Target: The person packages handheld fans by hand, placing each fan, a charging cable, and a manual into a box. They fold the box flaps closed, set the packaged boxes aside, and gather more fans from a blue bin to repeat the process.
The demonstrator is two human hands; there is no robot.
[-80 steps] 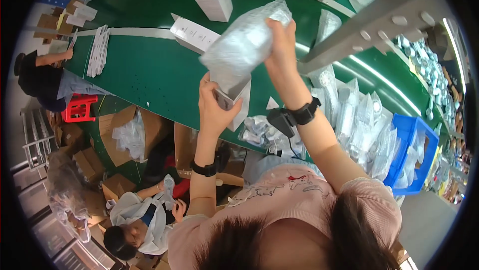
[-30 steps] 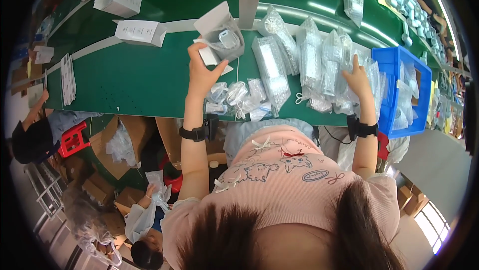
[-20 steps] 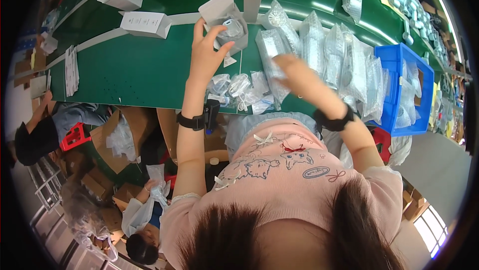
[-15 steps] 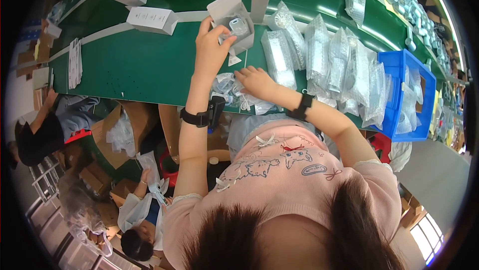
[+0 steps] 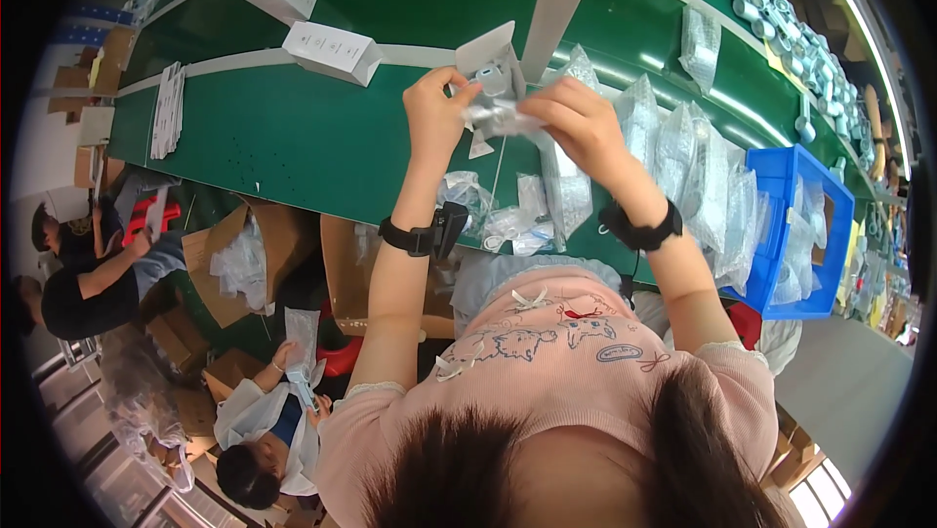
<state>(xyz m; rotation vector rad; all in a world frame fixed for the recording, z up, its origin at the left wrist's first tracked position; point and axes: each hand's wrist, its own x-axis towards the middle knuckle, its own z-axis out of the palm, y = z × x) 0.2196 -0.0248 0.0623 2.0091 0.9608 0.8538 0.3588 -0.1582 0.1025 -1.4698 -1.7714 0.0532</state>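
Note:
An open white box (image 5: pixel 488 43) stands at the bench's back edge with its flap up. A pale device (image 5: pixel 490 80) in clear wrap shows inside it. In front of the box, my right hand (image 5: pixel 584 130) pinches a small clear plastic bag (image 5: pixel 500 119), blurred by motion, its contents hard to make out. My left hand (image 5: pixel 435 116) is at the box's left side, thumb and forefinger closed on the bag's other end. Below my hands, small clear bags of parts (image 5: pixel 522 237), one with a coiled white cable, lie near the bench's front edge.
Bubble-wrapped packages (image 5: pixel 673 152) are lined up on the right beside a blue bin (image 5: pixel 756 225). White cartons (image 5: pixel 332 52) stand at the back left, near a stack of leaflets (image 5: pixel 168 113). A post (image 5: pixel 561 6) rises behind the box. Co-workers sit at lower left.
My right hand has risen from the pile of bagged parts to the box, bringing a small clear bag. My left hand stays by the box and now meets the bag.

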